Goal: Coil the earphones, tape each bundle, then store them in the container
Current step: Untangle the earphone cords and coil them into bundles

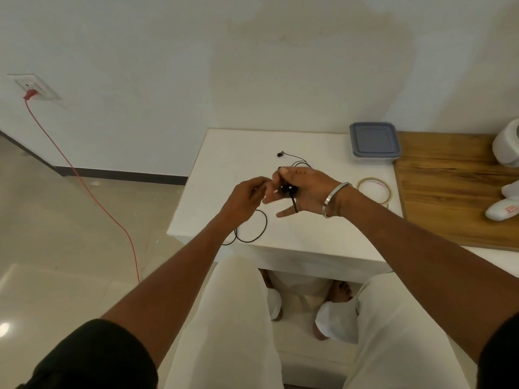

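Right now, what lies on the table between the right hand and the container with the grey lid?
In the head view, only bare white table separates the right hand from the container; the tape roll sits nearer, beside the wrist.

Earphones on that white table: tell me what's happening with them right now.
A seated person is coiling black earphones over a white table. The right hand pinches the partly wound bundle, while the left hand feeds the cable. One earbud and loose loops of cable still lie on the table. The tape roll sits unused to the right, and the container at the back has its lid on. Nothing is taped or stored yet.
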Demonstrator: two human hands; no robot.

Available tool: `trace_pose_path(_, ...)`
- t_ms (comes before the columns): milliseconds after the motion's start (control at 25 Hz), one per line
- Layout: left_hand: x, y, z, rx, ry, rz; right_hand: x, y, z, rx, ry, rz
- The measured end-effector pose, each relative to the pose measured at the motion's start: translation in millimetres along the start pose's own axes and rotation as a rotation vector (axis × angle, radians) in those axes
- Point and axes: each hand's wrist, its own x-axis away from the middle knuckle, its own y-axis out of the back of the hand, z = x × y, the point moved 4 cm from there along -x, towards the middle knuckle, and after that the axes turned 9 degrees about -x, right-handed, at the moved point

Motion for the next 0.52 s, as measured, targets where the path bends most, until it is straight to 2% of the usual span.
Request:
trace_pose_path(80, 3, -10, 1, 0.014, 0.042, 0.042, -2, -2, 7, -0.235, 0.069, -0.016)
trace_pose_path(160, 5, -21, -1, 0.062, 0.045, 0.084, -4, -5, 12, -0.344, 0.135, -0.043)
trace_pose_path(360, 4, -32, -1, 0.073, 0.07, 0.124, -8, -5, 14, -0.373, 0.26, -0.12)
trace_pose_path(520, 8, -39, -15, 0.039, 0.009, 0.196, -11, -3, 15, -0.366, 0.334, -0.207)
